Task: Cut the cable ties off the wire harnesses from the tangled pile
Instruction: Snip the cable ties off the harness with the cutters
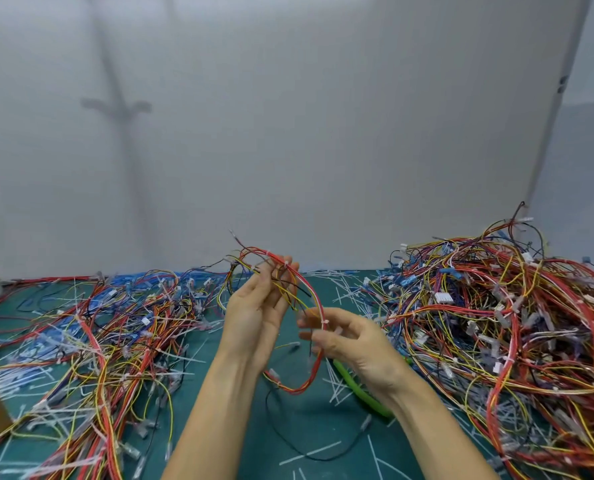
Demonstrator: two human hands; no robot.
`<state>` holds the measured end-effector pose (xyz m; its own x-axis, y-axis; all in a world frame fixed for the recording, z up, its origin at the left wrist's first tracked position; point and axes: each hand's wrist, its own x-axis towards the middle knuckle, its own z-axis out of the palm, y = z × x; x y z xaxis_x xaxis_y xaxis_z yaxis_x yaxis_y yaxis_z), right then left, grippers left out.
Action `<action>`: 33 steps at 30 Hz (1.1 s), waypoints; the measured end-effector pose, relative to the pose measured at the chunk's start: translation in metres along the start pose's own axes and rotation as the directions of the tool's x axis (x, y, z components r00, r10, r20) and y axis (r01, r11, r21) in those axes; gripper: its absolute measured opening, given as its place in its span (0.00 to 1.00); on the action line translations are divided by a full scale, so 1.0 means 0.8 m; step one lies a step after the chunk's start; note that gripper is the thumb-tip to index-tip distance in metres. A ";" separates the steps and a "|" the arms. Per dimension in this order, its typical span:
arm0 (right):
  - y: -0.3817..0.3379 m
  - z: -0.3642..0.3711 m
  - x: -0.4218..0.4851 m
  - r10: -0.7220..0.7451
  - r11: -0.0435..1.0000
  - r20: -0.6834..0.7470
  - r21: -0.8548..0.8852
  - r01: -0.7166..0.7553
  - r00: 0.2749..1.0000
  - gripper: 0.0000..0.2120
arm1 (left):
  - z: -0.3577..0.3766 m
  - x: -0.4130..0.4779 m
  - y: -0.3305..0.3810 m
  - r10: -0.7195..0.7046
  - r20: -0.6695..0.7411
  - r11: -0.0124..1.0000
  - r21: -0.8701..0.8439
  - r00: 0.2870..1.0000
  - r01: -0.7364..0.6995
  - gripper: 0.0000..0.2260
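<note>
Harness point(318, 306) raised over mat point(323, 424), between both piles | left hand point(254, 306) grips upper loop | right hand point(351, 341) pinches beside white tie point(325, 322), likely exposing it | green cutters point(361, 389) lie beneath, unheld.

Above the middle of the green mat point(323, 424), the left hand point(254, 306) and right hand point(351, 341) are holding a looped red-and-yellow wire harness point(318, 304), while tangled piles are lying along its left edge point(115, 323) and right edge point(513, 323).
</note>
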<state>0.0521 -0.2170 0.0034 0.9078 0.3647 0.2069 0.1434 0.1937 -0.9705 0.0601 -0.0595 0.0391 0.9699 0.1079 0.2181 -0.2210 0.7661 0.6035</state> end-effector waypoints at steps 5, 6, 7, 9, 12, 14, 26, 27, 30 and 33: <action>0.010 0.002 -0.005 0.219 0.974 0.257 -0.121 -0.194 0.941 0.22 | 0.004 0.002 0.004 0.042 -0.004 0.996 -0.081 0.999 -0.042 0.14; 0.010 0.003 -0.005 0.222 0.972 0.255 -0.132 -0.194 0.941 0.16 | 0.004 0.003 0.004 0.045 -0.014 0.994 -0.102 0.999 -0.047 0.13; 0.009 0.003 -0.005 0.215 0.974 0.234 -0.118 -0.192 0.948 0.11 | 0.003 0.004 0.006 0.053 -0.033 0.990 -0.125 0.998 -0.057 0.12; 0.005 0.000 -0.005 0.166 0.985 0.161 0.018 -0.171 0.973 0.06 | 0.000 0.007 0.008 0.072 -0.085 0.982 -0.168 0.994 -0.086 0.10; -0.003 -0.011 -0.005 0.062 0.927 0.052 0.368 -0.077 0.997 0.14 | -0.008 0.008 0.011 0.070 -0.149 0.977 -0.191 0.986 -0.098 0.10; -0.008 -0.018 -0.005 0.036 0.802 0.015 0.597 -0.038 0.999 0.22 | -0.010 0.008 0.010 0.056 -0.167 0.979 -0.184 0.984 -0.087 0.10; -0.016 -0.016 -0.012 -0.206 0.516 0.104 0.856 0.017 0.973 0.26 | -0.001 0.001 -0.004 -0.082 -0.168 0.984 -0.170 0.982 0.053 0.10; -0.015 -0.015 -0.011 -0.203 0.510 0.090 0.860 0.027 0.975 0.27 | 0.000 0.001 -0.004 -0.088 -0.171 0.984 -0.169 0.981 0.059 0.10; -0.014 -0.014 -0.009 -0.192 0.508 0.068 0.860 0.040 0.979 0.29 | -0.001 0.001 -0.004 -0.095 -0.183 0.983 -0.170 0.978 0.064 0.09; -0.013 -0.011 -0.008 -0.170 0.532 0.048 0.845 0.051 0.984 0.31 | -0.003 0.002 -0.003 -0.097 -0.183 0.982 -0.180 0.978 0.064 0.09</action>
<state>0.0482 -0.2297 0.0109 0.8503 0.3698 0.3746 -0.2106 0.8912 -0.4018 0.0624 -0.0597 0.0358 0.9890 0.1473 0.0143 -0.1368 0.8729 0.4682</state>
